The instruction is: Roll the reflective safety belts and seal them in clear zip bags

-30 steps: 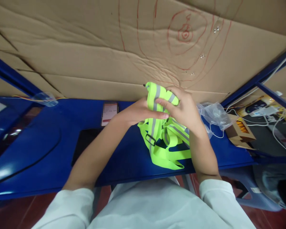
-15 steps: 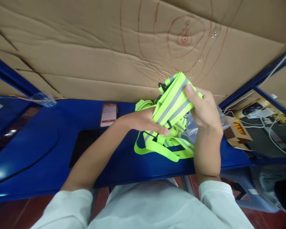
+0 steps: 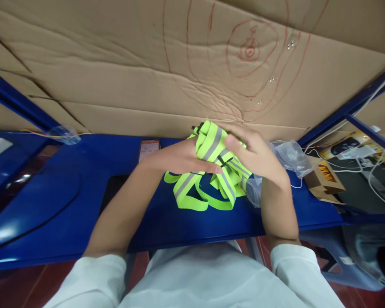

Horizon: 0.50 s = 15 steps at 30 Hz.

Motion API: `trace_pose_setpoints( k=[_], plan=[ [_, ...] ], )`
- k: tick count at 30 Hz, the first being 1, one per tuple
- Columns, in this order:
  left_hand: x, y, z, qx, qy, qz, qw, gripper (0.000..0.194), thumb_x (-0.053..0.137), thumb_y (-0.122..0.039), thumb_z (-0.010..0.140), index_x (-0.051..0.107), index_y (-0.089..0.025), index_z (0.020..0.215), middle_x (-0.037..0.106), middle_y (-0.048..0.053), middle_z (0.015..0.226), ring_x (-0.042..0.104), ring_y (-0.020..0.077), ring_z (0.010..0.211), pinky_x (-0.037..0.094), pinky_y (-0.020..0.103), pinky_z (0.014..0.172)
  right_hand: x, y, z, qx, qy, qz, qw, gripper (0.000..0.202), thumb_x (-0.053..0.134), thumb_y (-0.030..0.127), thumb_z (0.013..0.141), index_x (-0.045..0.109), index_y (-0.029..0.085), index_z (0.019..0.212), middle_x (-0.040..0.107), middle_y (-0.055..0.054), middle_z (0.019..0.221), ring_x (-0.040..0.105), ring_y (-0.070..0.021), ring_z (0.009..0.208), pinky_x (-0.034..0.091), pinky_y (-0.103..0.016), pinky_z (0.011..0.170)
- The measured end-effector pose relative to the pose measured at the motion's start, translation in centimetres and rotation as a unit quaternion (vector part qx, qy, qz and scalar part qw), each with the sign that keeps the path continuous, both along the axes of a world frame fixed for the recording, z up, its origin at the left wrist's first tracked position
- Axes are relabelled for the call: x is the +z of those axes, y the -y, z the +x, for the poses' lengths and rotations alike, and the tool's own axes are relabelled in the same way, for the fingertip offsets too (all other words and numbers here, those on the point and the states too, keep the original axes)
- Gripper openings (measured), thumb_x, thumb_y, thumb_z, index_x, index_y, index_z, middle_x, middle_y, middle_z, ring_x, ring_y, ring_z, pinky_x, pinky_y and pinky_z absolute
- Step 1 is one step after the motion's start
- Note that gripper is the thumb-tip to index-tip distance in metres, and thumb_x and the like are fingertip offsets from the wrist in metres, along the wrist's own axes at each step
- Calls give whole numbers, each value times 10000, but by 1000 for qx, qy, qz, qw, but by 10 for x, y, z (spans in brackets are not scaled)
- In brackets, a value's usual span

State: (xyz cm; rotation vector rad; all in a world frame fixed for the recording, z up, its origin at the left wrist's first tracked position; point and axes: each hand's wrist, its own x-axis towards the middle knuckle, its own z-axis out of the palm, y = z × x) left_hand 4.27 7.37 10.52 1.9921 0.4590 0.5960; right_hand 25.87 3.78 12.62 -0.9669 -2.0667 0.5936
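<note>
Neon-yellow reflective straps with grey stripes and black buckles are gathered in a folded bundle. My left hand grips the bundle from the left, its thumb across the lower front and its other fingers hidden behind. On the right, my right hand is closed over the bundle's side, thumb at the front, fingertips partly hidden. Loose loops of the same straps hang below and rest over the blue table. Behind my right wrist, a clear plastic bag lies partly covered.
A phone and a dark flat object lie to the left, partly behind my left arm. Crumpled clear plastic and an open cardboard box are at right, near white cables. A cardboard panel closes off the back.
The strap bundle has come lower and a little left, now more tightly folded. My right hand has moved down and left with it. The hanging loops have shifted left.
</note>
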Motion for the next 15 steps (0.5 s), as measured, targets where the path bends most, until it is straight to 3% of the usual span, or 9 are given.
trace_pose_setpoints(
  k=[3, 7, 9, 12, 15],
  plan=[
    [-2, 1, 6, -6, 20, -32, 999, 297, 819, -375, 834, 701, -159, 1002, 747, 29, 957, 680, 163, 841, 565, 246, 739, 4, 7, -3, -15, 62, 29, 998, 648, 757, 639, 878, 668, 236, 1378, 698, -95, 1393, 645, -323, 1289, 489, -459, 1109],
    [-5, 1, 10, 46, 44, -77, 995, 327, 851, -288, 795, 696, -167, 1055, 759, 19, 1000, 698, 154, 880, 582, 247, 783, -2, 3, -9, -75, 33, -1, 997, 514, 760, 601, 890, 730, 215, 1227, 778, -64, 1176, 717, -286, 1070, 542, -426, 969],
    [-4, 1, 10, 42, 33, -96, 994, 267, 840, -295, 806, 700, -154, 985, 758, 15, 917, 706, 155, 840, 590, 257, 773, -6, 0, -10, -79, 19, -23, 996, 486, 754, 585, 898, 729, 213, 1209, 786, -51, 1130, 725, -270, 1018, 550, -413, 935],
    [-2, 4, 9, 26, 2, -104, 994, 220, 821, -318, 823, 704, -151, 903, 748, 12, 847, 709, 163, 800, 590, 262, 725, -9, -3, -9, -30, 17, -27, 999, 575, 781, 528, 887, 662, 212, 1353, 741, -59, 1309, 697, -275, 1179, 526, -413, 1029],
    [-2, 8, 12, 56, 5, -86, 995, 250, 851, -304, 777, 713, -163, 931, 755, 6, 879, 701, 162, 791, 566, 244, 664, -11, -3, -10, -5, 19, -29, 999, 630, 810, 497, 861, 635, 215, 1397, 716, -63, 1367, 675, -280, 1249, 513, -413, 1061]
  ],
)
